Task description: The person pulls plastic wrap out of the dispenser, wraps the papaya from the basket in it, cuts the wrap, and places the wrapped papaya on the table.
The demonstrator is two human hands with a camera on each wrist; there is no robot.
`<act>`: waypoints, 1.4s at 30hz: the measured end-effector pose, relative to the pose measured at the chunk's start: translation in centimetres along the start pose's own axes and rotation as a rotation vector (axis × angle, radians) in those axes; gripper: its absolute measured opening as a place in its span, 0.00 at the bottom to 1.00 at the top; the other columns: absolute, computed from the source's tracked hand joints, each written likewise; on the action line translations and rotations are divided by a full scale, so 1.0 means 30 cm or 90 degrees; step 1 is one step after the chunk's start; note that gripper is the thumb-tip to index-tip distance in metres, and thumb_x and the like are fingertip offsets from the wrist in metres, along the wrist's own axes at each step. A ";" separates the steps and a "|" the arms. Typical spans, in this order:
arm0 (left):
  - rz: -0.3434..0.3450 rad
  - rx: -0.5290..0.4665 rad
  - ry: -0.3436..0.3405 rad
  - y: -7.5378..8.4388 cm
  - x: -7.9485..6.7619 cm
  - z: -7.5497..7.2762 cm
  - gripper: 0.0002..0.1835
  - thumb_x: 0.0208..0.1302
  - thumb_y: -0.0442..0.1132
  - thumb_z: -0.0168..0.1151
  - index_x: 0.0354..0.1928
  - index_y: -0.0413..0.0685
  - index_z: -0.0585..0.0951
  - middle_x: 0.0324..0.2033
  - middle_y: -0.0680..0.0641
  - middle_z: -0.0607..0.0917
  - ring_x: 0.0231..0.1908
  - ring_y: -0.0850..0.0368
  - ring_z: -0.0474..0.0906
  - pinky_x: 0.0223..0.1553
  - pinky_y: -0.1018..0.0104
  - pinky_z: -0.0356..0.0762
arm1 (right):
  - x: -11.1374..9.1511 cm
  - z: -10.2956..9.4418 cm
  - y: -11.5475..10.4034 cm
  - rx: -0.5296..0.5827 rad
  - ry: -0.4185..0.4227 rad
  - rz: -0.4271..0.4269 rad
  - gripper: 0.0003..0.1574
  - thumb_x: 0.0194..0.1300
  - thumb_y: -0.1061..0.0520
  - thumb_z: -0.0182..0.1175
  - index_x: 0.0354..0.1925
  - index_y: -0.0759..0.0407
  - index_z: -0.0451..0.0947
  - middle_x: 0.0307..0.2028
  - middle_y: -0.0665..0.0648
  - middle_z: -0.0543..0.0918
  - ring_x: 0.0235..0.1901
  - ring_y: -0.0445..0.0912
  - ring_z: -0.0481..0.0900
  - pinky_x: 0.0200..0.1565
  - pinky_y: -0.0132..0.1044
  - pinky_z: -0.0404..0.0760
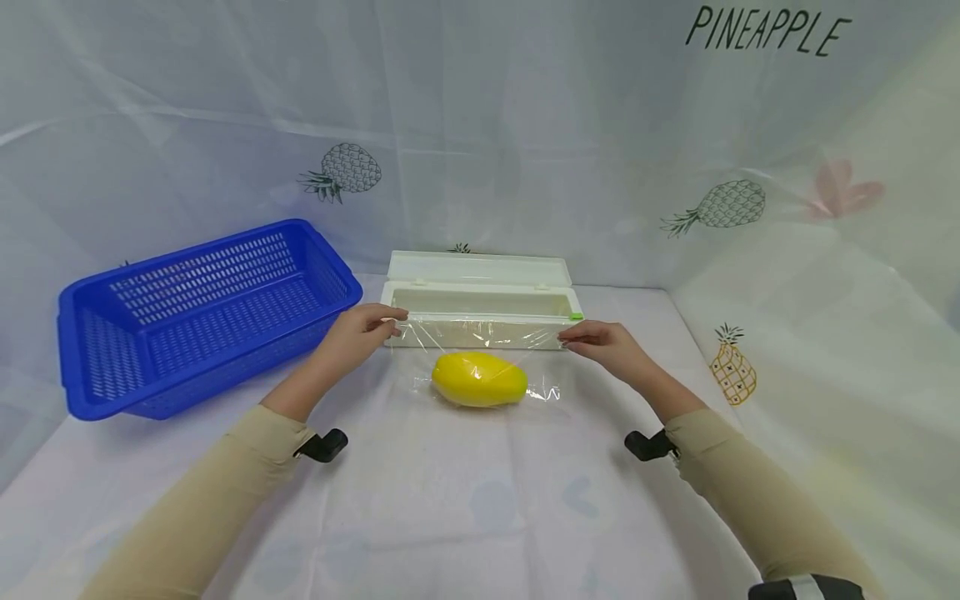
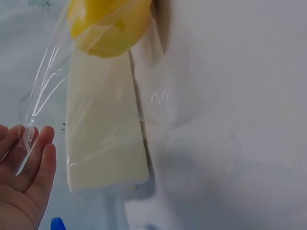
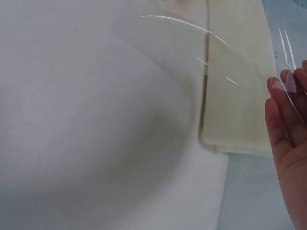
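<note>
A smooth yellow fruit, mango-like in shape point(image 1: 480, 379), lies on the white cloth under a sheet of clear cling film point(image 1: 543, 392). Just behind it stands a long white cling film box point(image 1: 480, 333), its lid point(image 1: 480, 268) raised and a green slider point(image 1: 576, 317) at the right end. My left hand point(image 1: 362, 332) pinches the film's left edge near the box's left end. At the opposite end, my right hand point(image 1: 603, 343) pinches the right edge. Between the hands the film is stretched in front of the box, and its glossy creases show in both wrist views.
To the left a blue perforated plastic basket point(image 1: 210, 300) sits close to my left forearm. Behind the box hangs a pale curtain point(image 1: 510, 150) printed with pineapples, which continues along the right side. White cloth point(image 1: 450, 500) covers the surface in front of the fruit.
</note>
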State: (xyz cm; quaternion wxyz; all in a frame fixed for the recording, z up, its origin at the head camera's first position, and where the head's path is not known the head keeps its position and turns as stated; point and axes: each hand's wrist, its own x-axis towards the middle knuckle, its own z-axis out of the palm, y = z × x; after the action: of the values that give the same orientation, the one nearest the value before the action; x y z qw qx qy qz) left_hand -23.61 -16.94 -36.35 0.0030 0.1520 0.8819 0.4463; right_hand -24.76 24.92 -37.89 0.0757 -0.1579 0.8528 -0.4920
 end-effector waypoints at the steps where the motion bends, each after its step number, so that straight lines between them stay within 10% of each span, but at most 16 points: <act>1: -0.009 -0.012 -0.004 -0.005 0.004 0.004 0.16 0.72 0.33 0.50 0.58 0.38 0.79 0.54 0.38 0.80 0.46 0.44 0.82 0.47 0.52 0.80 | 0.003 0.004 0.005 0.000 0.003 0.003 0.17 0.67 0.60 0.62 0.53 0.66 0.80 0.50 0.63 0.82 0.48 0.46 0.82 0.48 0.30 0.79; 10: -0.141 -0.028 -0.033 -0.029 0.032 0.046 0.19 0.70 0.43 0.59 0.56 0.38 0.81 0.41 0.41 0.85 0.36 0.51 0.85 0.48 0.54 0.80 | 0.029 0.058 0.047 0.004 0.010 0.040 0.15 0.64 0.65 0.64 0.48 0.71 0.81 0.40 0.63 0.86 0.39 0.51 0.85 0.48 0.40 0.82; 22: -0.218 -0.060 -0.118 -0.073 0.032 0.074 0.15 0.67 0.32 0.60 0.53 0.32 0.81 0.32 0.43 0.83 0.26 0.58 0.77 0.34 0.70 0.80 | 0.041 0.103 0.073 -0.079 -0.060 0.132 0.12 0.61 0.65 0.64 0.44 0.67 0.84 0.37 0.58 0.87 0.31 0.45 0.82 0.37 0.34 0.80; 33: -0.210 -0.047 -0.231 -0.112 0.015 0.104 0.12 0.65 0.32 0.59 0.46 0.34 0.85 0.15 0.52 0.74 0.18 0.61 0.66 0.22 0.73 0.64 | 0.025 0.119 0.065 -0.125 -0.182 0.163 0.10 0.63 0.60 0.66 0.43 0.60 0.86 0.35 0.52 0.86 0.30 0.45 0.78 0.36 0.35 0.79; 42: -0.220 -0.072 -0.276 -0.107 -0.011 0.086 0.14 0.65 0.40 0.60 0.38 0.35 0.86 0.17 0.50 0.78 0.18 0.61 0.70 0.23 0.73 0.70 | 0.004 0.116 0.054 -0.122 -0.229 0.137 0.10 0.63 0.62 0.65 0.43 0.62 0.86 0.34 0.53 0.86 0.30 0.45 0.80 0.36 0.36 0.80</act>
State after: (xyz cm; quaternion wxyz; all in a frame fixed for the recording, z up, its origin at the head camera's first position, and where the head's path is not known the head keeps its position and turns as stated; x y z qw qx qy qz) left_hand -23.77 -16.77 -40.47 0.2762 0.0906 0.8474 0.4444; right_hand -24.20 22.79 -41.03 0.2631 -0.1573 0.8806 -0.3614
